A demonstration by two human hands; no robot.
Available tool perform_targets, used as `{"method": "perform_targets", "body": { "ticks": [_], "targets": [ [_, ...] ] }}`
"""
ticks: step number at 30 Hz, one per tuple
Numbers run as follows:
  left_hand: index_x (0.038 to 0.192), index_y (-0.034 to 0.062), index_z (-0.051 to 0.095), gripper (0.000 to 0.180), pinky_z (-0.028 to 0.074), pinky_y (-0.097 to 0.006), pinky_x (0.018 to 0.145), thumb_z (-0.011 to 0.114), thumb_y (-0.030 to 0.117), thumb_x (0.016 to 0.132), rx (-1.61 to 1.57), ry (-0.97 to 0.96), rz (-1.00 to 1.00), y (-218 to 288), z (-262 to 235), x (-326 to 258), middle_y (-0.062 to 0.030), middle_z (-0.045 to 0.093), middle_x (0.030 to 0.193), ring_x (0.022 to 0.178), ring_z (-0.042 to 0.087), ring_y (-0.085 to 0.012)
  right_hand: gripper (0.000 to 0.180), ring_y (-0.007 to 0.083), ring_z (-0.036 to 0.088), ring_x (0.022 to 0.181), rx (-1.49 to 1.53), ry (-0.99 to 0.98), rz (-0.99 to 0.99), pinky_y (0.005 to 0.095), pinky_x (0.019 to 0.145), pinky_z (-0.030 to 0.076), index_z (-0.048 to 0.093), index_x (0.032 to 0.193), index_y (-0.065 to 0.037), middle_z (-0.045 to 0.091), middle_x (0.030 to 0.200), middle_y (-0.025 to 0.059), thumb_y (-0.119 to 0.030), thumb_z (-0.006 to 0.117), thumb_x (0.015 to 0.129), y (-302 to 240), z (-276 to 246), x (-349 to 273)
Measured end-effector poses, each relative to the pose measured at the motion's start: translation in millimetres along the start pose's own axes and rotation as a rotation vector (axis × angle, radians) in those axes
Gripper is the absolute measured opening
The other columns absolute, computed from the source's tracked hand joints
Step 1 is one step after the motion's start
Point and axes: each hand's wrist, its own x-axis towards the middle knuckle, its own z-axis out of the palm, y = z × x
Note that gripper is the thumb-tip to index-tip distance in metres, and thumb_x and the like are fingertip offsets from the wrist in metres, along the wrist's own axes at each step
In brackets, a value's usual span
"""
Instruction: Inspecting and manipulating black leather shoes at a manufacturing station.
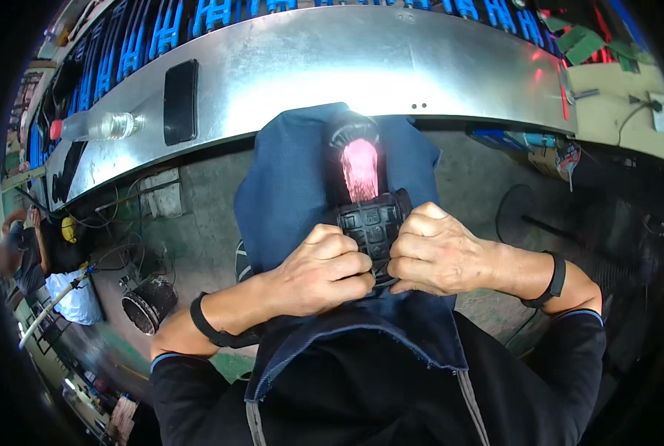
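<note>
A black treaded rubber sole (377, 232) lies above my lap, its tread facing up. My left hand (324, 266) grips its left side with the fingers curled. On the other side my right hand (440, 253) clasps the edge, its fingers also bent tight. Beyond the sole, a dark rounded shoe toe (353, 132) points away from me, with a bright pink surface (360, 171) showing in its middle. How the sole joins the pink part is hidden by the hands and glare. A blue denim apron (280, 186) covers my knees under all this.
Ahead runs a shiny metal ledge (310, 59) with a black phone (181, 102) and a clear bottle (113, 125) on it. Blue metal racks (217, 13) stand behind. A dirty bucket (148, 305) is on the floor at left; another person (31, 253) is farther off.
</note>
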Motion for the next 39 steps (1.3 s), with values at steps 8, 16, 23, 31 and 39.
{"method": "perform_targets", "body": {
  "ticks": [8, 16, 23, 31, 39],
  "targets": [
    [0.100, 0.0019, 0.066, 0.036, 0.047, -0.037, 0.072, 0.086, 0.018, 0.075, -0.516, 0.290, -0.337, -41, -32, 27, -0.0091, 0.061, 0.095, 0.082, 0.056, -0.0261, 0.036, 0.0259, 0.053, 0.082, 0.470, 0.241, 0.159, 0.0388, 0.072, 0.043, 0.060, 0.095, -0.007, 0.055, 0.092, 0.0072, -0.030, 0.081, 0.077, 54, -37, 38],
    [0.103, -0.0018, 0.061, 0.027, 0.044, -0.031, 0.067, 0.076, 0.015, 0.088, -0.596, 0.305, -0.757, -78, -48, 53, -0.0105, 0.059, 0.091, 0.078, 0.053, -0.0180, 0.036, 0.0288, 0.054, 0.071, 0.459, 0.239, 0.494, 0.0394, 0.060, 0.046, 0.051, 0.104, -0.001, 0.049, 0.091, 0.0135, -0.024, 0.074, 0.089, 99, -30, 56],
    [0.104, -0.0011, 0.061, 0.028, 0.047, -0.037, 0.073, 0.074, 0.017, 0.087, -0.028, 0.107, -0.624, -87, -58, 56, -0.0122, 0.060, 0.095, 0.082, 0.056, -0.0275, 0.036, 0.0314, 0.053, 0.071, 0.270, 0.278, 0.548, 0.0405, 0.061, 0.049, 0.051, 0.106, -0.003, 0.048, 0.097, 0.0150, -0.026, 0.073, 0.089, 99, -24, 62],
    [0.107, -0.0001, 0.065, 0.036, 0.047, -0.042, 0.093, 0.076, 0.025, 0.084, -0.345, 0.179, -0.437, -34, -58, 48, -0.0174, 0.065, 0.113, 0.102, 0.061, -0.0301, 0.067, 0.0271, 0.040, 0.136, 1.140, 0.350, 0.487, 0.0406, 0.109, 0.037, 0.046, 0.142, -0.004, 0.041, 0.145, 0.0163, -0.027, 0.075, 0.086, 64, -13, 28],
    [0.152, -0.0068, 0.024, 0.122, 0.022, -0.052, 0.117, 0.088, 0.047, 0.063, -0.515, 0.191, -0.332, 20, -4, 30, -0.0307, 0.023, 0.153, 0.146, 0.018, -0.0431, 0.032, 0.0386, 0.045, 0.126, 0.792, 0.430, 0.185, 0.0438, 0.103, 0.041, 0.065, 0.112, -0.004, 0.050, 0.129, 0.0253, -0.023, 0.064, 0.086, -24, 5, 12]
  ]
}}
